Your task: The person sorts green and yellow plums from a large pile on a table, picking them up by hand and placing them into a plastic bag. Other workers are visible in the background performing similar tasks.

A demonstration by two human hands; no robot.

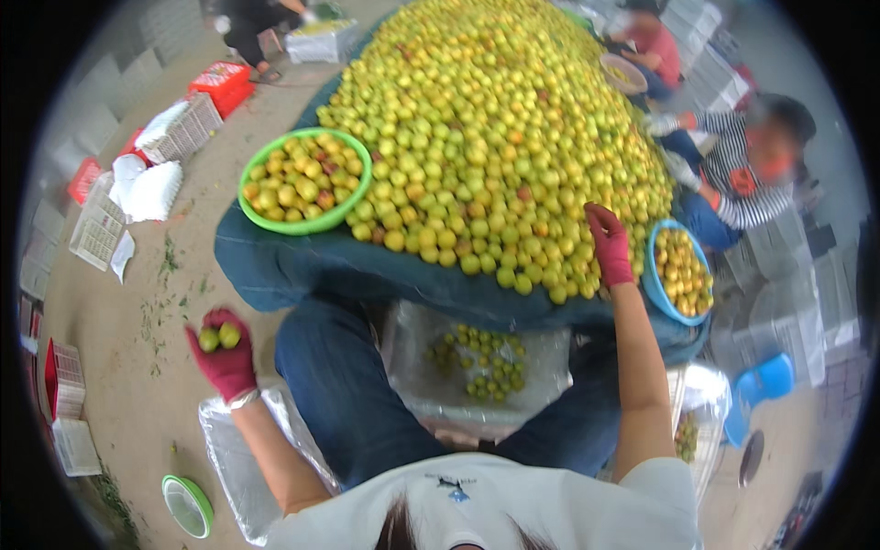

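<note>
My left hand (225, 354), in a dark red glove, is out to the left over the floor and holds two round green fruits (218, 337) on its palm side. My right hand (610, 251), gloved the same way, is at the right front of a large heap of yellow-green fruits (474, 158). Its fingers are apart, and no fruit shows in them. A blue basin (652, 278) of yellower fruits is just right of that hand. At the heap's left front corner sits a green basket (275, 223) of yellow and reddish fruits.
Between my knees, a plastic-lined container (412, 371) holds some green fruits. Another lined container (230, 454) is by my left leg, near a green-rimmed basin (203, 505). Dark blue cloth (275, 265) lies under the heap. Several people sit around it, one in a striped shirt (729, 165).
</note>
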